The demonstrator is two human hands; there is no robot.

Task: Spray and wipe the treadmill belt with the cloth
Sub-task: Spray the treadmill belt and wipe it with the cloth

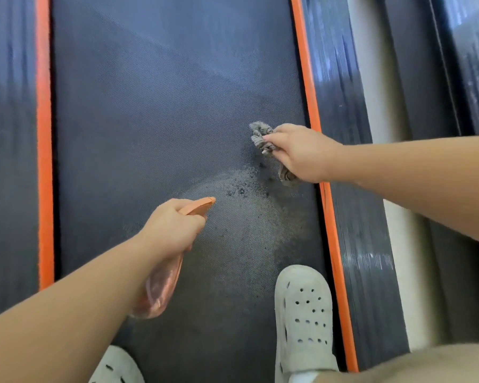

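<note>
The dark treadmill belt (150,120) fills the middle of the head view, with wet droplets and a damp patch near its right side. My left hand (172,228) grips an orange spray bottle (161,288), nozzle pointing forward over the belt. My right hand (299,153) holds a crumpled grey cloth (260,134) pressed on the belt close to the right orange edge strip (313,111).
An orange strip (44,134) and a black side rail (9,161) border the belt on the left; another black rail (351,189) runs on the right. My two white perforated clogs stand on the belt, the right shoe (304,316) and the left shoe (116,366).
</note>
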